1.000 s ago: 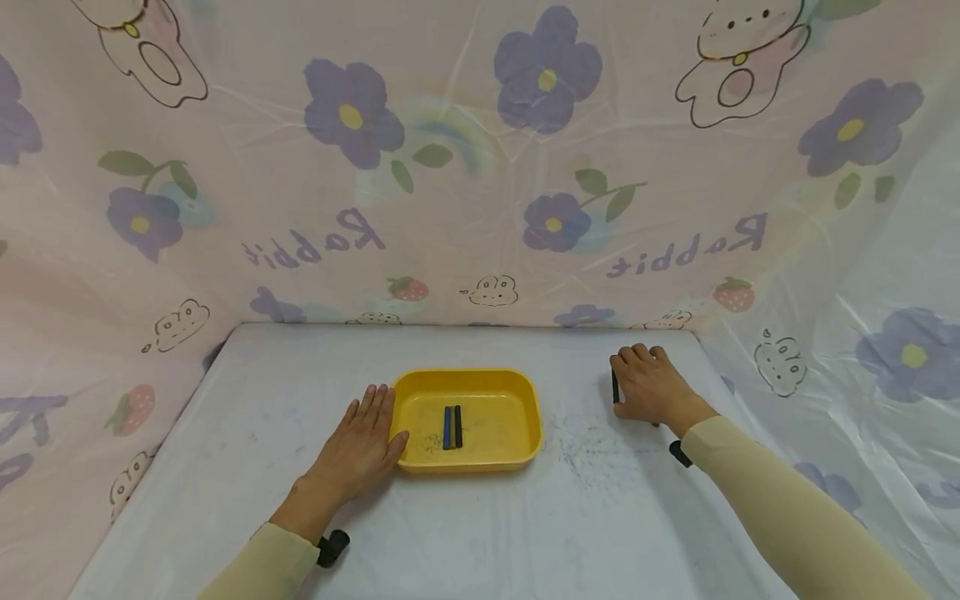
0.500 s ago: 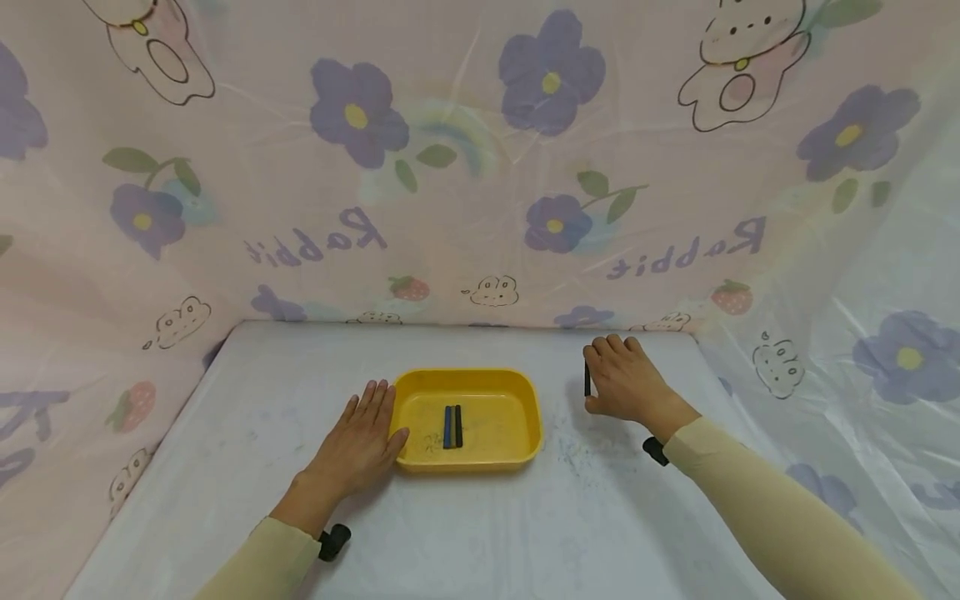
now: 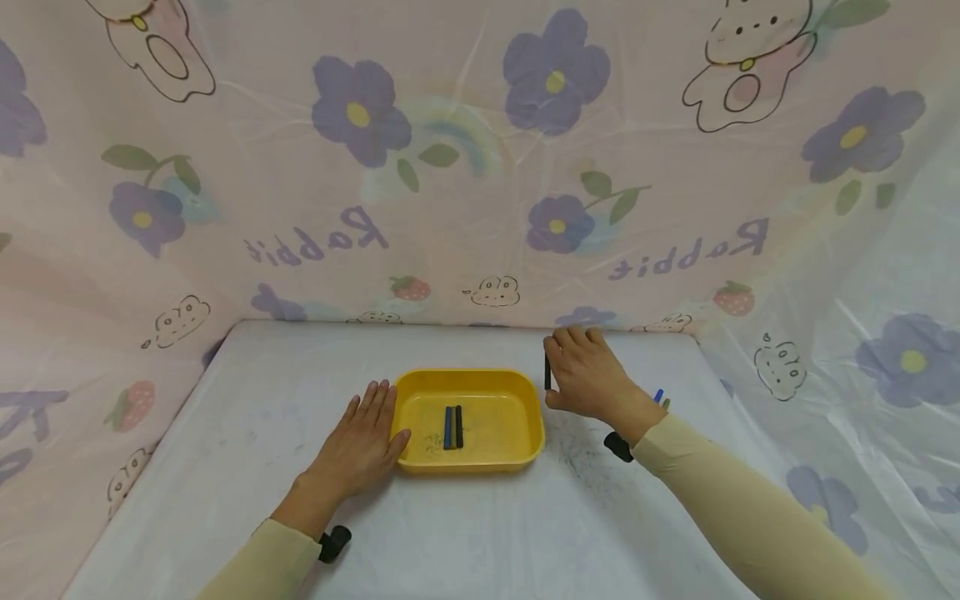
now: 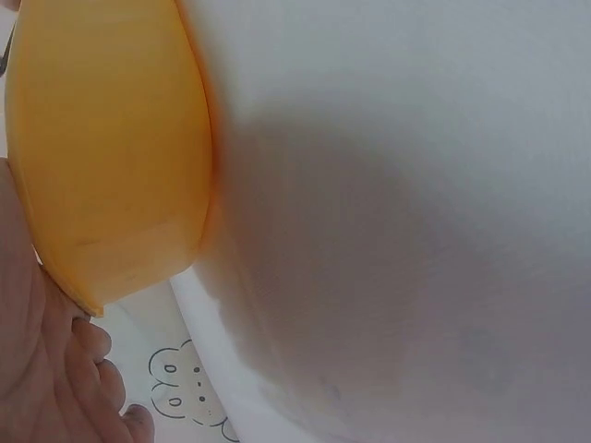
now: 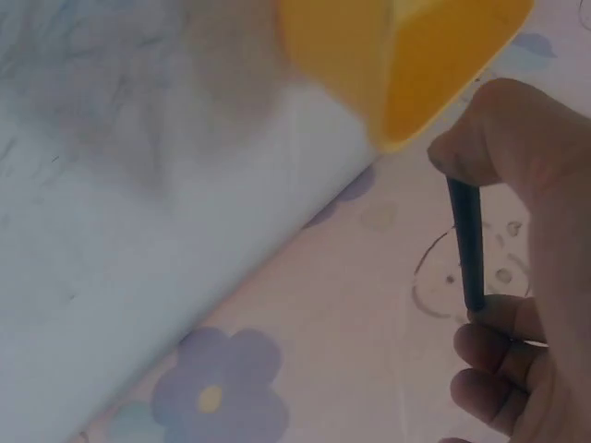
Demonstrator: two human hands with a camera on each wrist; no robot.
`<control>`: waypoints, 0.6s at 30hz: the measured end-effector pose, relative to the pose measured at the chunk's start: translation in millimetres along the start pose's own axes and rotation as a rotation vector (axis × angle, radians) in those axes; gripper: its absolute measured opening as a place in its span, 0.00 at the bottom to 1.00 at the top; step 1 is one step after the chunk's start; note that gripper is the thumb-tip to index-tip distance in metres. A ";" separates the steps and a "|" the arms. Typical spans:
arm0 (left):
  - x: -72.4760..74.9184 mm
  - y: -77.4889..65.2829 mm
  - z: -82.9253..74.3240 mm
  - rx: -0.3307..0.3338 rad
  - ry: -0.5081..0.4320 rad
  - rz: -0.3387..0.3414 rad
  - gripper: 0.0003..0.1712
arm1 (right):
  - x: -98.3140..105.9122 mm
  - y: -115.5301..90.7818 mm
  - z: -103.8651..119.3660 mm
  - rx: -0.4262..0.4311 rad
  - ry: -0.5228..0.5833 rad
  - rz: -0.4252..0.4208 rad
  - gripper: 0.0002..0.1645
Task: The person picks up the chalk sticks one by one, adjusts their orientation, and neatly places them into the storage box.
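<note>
My right hand (image 3: pixel 588 375) pinches a dark crayon (image 5: pixel 468 245) by its two ends, between thumb and fingers. It is raised just beyond the right rim of the yellow tray (image 3: pixel 468 464). In the right wrist view the crayon stands out against the printed cloth. My left hand (image 3: pixel 356 446) rests against the tray's left rim with its fingers straight and the thumb at the near side. Inside the tray a blue crayon (image 3: pixel 447 427), an olive-toned one and a black crayon (image 3: pixel 460 427) lie side by side.
Partly hidden behind my right wrist are a blue stick (image 3: pixel 659 395) and a green stick (image 3: pixel 666 403). Smudges mark the white table (image 3: pixel 480 533) right of the tray. A printed cloth (image 3: pixel 450 192) hangs at the back and sides.
My right hand has moved left with the dark crayon, from the right part of the table to the tray's side. The blue and green sticks have come into view. My left hand stays put.
</note>
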State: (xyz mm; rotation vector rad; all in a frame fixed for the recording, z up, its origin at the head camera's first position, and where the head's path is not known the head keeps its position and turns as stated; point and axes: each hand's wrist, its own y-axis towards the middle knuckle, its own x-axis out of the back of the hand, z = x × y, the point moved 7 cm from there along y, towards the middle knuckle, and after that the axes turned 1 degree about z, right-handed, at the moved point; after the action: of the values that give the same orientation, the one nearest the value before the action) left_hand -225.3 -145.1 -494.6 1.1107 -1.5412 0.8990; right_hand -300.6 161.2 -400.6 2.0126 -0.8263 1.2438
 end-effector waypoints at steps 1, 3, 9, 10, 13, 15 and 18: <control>-0.1 0.2 0.4 -0.003 0.000 -0.004 0.46 | 2.1 2.6 4.2 0.005 -0.004 0.001 0.41; -0.2 0.5 1.0 -0.006 0.002 -0.007 0.46 | 5.7 7.5 11.8 0.012 -0.003 0.009 0.41; 0.9 -0.2 -0.7 -0.001 0.013 -0.002 0.46 | 11.6 19.5 32.0 0.036 0.018 0.022 0.41; 1.1 -0.2 -0.9 0.000 0.016 0.000 0.46 | 12.3 21.3 35.4 0.041 0.015 0.021 0.41; 1.4 0.0 -0.8 0.002 0.022 0.007 0.46 | 14.1 25.8 45.4 0.060 0.008 0.021 0.40; 1.4 0.1 -0.4 0.004 0.027 0.007 0.46 | 14.6 28.3 52.0 0.074 0.007 0.018 0.39; 1.1 0.5 0.3 0.005 0.025 0.008 0.46 | 13.6 30.9 61.4 0.095 0.003 0.025 0.38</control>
State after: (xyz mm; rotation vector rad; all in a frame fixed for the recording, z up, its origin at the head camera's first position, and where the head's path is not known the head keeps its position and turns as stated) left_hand -225.9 -145.5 -493.6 1.0932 -1.5246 0.9191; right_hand -287.5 92.4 -404.6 2.0809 -0.8063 1.3225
